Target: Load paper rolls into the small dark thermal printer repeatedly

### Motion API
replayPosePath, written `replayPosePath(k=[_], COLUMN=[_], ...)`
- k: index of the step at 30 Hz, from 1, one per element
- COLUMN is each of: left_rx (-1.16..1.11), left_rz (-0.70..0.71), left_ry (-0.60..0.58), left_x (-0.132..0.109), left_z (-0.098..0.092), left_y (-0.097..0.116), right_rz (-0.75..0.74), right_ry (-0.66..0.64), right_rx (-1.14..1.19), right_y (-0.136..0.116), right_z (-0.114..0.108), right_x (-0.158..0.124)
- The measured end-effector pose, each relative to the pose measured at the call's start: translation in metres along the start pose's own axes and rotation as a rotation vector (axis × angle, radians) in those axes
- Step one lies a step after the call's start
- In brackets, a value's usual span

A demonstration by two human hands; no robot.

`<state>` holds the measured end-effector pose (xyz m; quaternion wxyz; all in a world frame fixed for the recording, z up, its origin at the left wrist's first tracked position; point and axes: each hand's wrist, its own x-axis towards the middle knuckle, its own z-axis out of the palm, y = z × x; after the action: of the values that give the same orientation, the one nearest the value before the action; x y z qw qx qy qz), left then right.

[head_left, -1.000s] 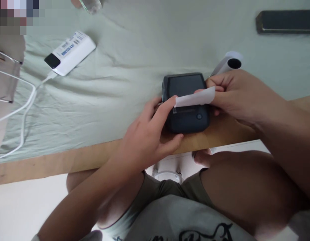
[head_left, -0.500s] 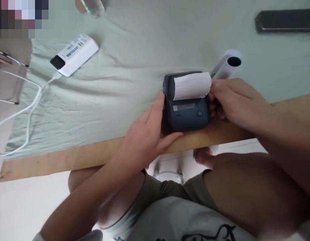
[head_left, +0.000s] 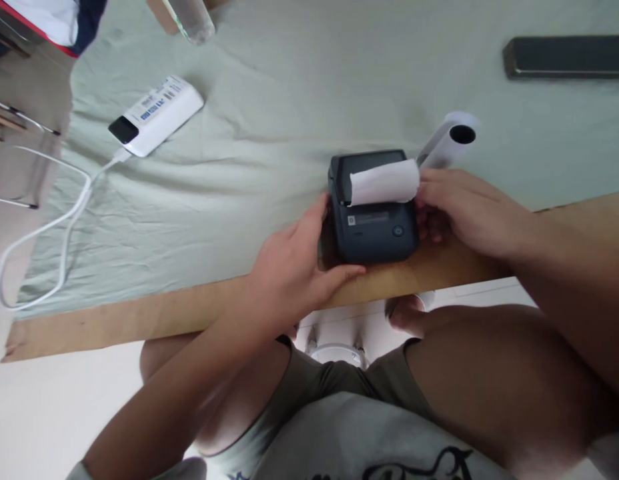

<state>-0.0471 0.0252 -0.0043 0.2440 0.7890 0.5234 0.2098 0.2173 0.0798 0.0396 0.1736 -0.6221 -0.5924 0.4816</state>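
A small dark blue label printer [head_left: 374, 243] sits at the front edge of the table, with a power button on its top. A white paper strip [head_left: 383, 184] comes out of its slot and curls over the top. My left hand [head_left: 292, 263] is wrapped round the printer's left side, its thumb along the front edge. At the printer's right side, my right hand [head_left: 457, 203] pinches the right end of the strip, its other fingers curled below. Just behind that hand lies a white paper roll [head_left: 442, 148] with a dark hollow core.
A white power bank [head_left: 162, 123] with a plugged-in white cable [head_left: 64, 227] lies at the left. A clear bottle [head_left: 192, 20] stands at the back, and a long dark case [head_left: 564, 57] at the back right. A green cloth [head_left: 269, 100] covers the table behind its bare wooden edge [head_left: 139, 313].
The paper strip now lies lower and more slanted, showing more of the printer's top behind it. My right hand has shifted slightly left. My left hand keeps its hold; the view has tilted a little.
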Motion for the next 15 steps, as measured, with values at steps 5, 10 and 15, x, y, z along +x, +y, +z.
replayPosePath(k=[5,10,15], left_rx=[-0.016,0.037,0.079], left_rz=[-0.014,0.023,0.018], left_ry=[0.03,0.035,0.061], left_x=[-0.002,-0.003,0.001], left_z=[0.0,0.003,0.008], left_y=[0.005,0.011,0.017], right_rz=[-0.093,-0.333,-0.35], right_ry=[0.017,0.257,0.403], right_rx=[-0.064,0.128,0.332], right_y=[0.012,0.009,-0.018], right_z=[-0.008,-0.001,0.011], right_x=[0.003,0.005,0.021])
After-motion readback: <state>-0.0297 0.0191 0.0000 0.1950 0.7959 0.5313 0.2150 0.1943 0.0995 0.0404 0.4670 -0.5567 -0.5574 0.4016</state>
